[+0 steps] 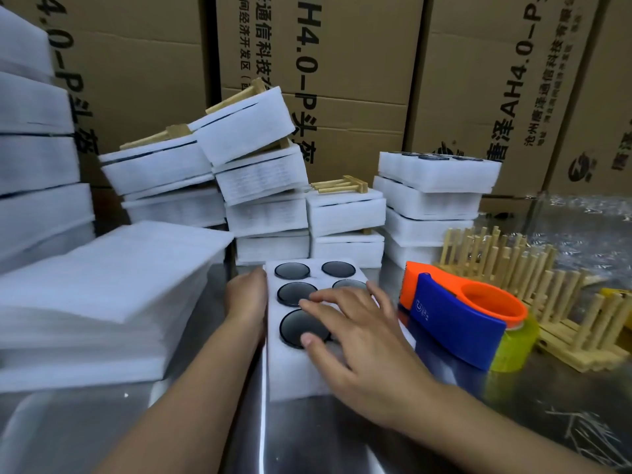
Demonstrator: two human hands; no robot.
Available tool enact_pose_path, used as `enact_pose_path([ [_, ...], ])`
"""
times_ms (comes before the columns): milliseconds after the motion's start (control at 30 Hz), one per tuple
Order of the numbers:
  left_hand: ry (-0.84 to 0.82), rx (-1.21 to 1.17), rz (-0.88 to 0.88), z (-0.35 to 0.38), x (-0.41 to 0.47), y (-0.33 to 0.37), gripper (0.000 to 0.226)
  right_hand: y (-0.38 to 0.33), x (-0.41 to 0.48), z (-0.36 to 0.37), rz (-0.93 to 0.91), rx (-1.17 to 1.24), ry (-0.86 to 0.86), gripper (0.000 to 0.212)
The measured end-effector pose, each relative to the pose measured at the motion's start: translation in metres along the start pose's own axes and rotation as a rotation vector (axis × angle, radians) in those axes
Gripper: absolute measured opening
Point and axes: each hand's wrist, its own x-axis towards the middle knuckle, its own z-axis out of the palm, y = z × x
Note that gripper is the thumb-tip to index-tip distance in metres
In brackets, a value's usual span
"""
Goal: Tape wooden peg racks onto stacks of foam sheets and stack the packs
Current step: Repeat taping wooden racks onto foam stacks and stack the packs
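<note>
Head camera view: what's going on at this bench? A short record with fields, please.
Work piece: foam block with round dark discs, on the metal table
Left hand: against the block's left side, fingers hidden
Right hand: flat on top, fingers spread
Tape dispenser: orange and blue, right of the block, untouched
Wooden racks: loose, right of the dispenser
Foam sheets: piled at left
Finished packs: stacked behind, some tilted

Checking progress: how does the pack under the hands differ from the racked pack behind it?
The near pack shows dark discs in round holes, no rack; the rear pack carries a wooden rack. The near pack lies on the table under the right hand, left hand at its side; the rear pack sits untouched on another pack. Both are white foam.
</note>
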Motion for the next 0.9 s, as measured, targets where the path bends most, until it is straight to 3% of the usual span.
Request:
enact_pose_path([
  [100, -0.021, -0.016, -0.016, -0.002, 0.001, 0.000, 0.023, 0.009, 0.018, -0.002, 0.021, 0.063, -0.040, 0.037],
  [233, -0.044, -0.039, -0.023, -0.002, 0.001, -0.002, 0.022, 0.017, 0.032, -0.008, -0.050, -0.006, -0.162, 0.037],
  [433, -0.023, 0.011, 0.013, -0.003, 0.002, 0.000, 0.022, 0.022, 0.039, -0.008, -0.083, 0.016, -0.208, 0.034],
  [633, 0.105, -0.241, 0.140, -0.007, -0.002, 0.018, 0.018, 0.032, 0.039, -0.008, 0.069, 0.341, -0.212, 0.022],
  [767, 0.032, -0.396, 0.085, -0.011, -0.008, 0.033, 0.025, 0.033, 0.037, -0.005, 0.091, 0.378, -0.190, 0.024],
  [900, 0.146, -0.429, 0.081, -0.011, -0.015, 0.033, 0.022, 0.034, 0.036, -0.005, 0.100, 0.383, -0.200, 0.025],
])
